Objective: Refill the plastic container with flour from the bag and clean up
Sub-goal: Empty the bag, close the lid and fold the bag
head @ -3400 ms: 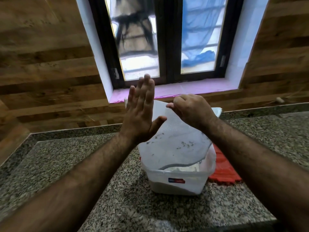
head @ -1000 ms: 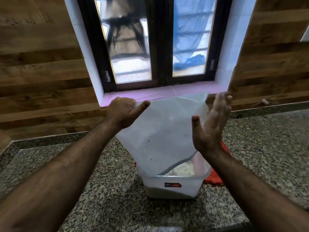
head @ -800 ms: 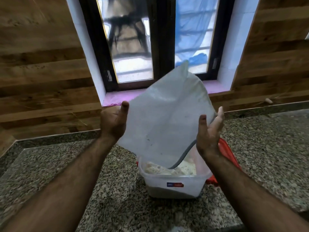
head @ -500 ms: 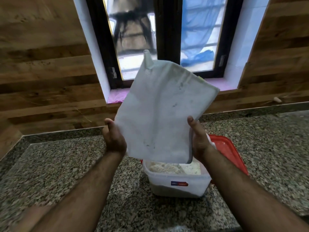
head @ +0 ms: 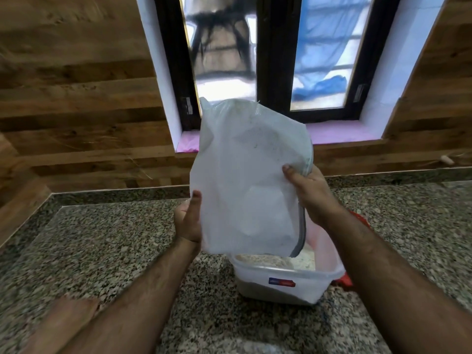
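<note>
Bag: the white woven bag (head: 245,180) hangs upside down between both hands, its mouth just above the open plastic container (head: 281,279).
Left hand: the left hand (head: 189,221) grips the bag's left edge low down, thumb pressed flat on the front, the other fingers hidden behind the fabric.
Right hand: the right hand (head: 310,192) pinches the bag's right edge, thumb on the front face and fingers wrapped behind.
Container: it sits on the granite counter (head: 102,238), with pale flour (head: 268,259) showing inside; a red lid (head: 344,279) peeks out beside it on the right.
Bag contents: the bag looks limp and nearly empty, though whether any flour clings inside cannot be told through the cloth.
Handling: the bag should be light, soft and floppy, with no stiffness to hold its shape; its dusty weave may slip.
Where to hold: the side seams near the mouth, so the opening stays aimed at the container while shaken.
Risk: a loose mouth could scatter flour onto the counter.
</note>
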### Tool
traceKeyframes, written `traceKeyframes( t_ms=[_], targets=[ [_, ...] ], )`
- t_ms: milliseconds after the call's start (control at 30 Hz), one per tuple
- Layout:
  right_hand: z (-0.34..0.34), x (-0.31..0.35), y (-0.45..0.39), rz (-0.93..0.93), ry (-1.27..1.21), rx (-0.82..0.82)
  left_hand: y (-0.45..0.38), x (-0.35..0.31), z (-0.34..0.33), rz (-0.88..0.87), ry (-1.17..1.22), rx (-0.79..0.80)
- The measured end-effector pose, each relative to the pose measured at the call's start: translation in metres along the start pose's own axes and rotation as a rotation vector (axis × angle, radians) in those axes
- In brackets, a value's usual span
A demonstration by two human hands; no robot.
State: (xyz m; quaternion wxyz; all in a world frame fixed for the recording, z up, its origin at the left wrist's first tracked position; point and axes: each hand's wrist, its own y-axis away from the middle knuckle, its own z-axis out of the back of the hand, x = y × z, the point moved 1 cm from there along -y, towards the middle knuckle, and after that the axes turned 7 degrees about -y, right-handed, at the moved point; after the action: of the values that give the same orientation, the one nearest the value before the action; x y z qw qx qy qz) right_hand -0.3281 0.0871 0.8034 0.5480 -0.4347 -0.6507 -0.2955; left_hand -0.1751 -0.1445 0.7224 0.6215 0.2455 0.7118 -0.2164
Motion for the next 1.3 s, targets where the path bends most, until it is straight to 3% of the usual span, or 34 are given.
traceKeyframes(
  t_ms=[133, 300, 533, 700, 833, 1000, 1167, 1300],
  targets=[
    [-0.006, 0.018, 0.000, 0.024, 0.097, -0.026, 0.003, -0.004, 0.003, -0.169, -0.311, -0.059],
    [-0.022, 0.025, -0.002, 0.052, 0.183, -0.081, 0.005, -0.004, 0.012, -0.136, -0.451, -0.132],
    [-0.092, -0.010, -0.004, -0.150, 0.221, -0.003, -0.003, 0.020, 0.081, 0.194, -0.439, -0.174],
    [-0.168, -0.074, 0.006, -0.241, 0.426, 0.085, 0.002, 0.063, 0.162, 0.393, -0.424, -0.224],
    [-0.214, -0.138, 0.032, -0.307, 0.667, 0.170, 0.012, 0.096, 0.227, 0.459, -0.613, -0.239],
    [-0.227, -0.203, 0.061, -0.392, 0.817, 0.135, 0.017, 0.129, 0.267, 0.501, -0.910, -0.114],
    [-0.207, -0.242, 0.072, -0.462, 0.912, 0.036, 0.016, 0.154, 0.270, 0.530, -1.041, 0.061],
    [-0.198, -0.267, 0.084, -0.312, 1.087, 0.037, 0.015, 0.158, 0.272, 0.485, -1.145, 0.171]
  ],
)
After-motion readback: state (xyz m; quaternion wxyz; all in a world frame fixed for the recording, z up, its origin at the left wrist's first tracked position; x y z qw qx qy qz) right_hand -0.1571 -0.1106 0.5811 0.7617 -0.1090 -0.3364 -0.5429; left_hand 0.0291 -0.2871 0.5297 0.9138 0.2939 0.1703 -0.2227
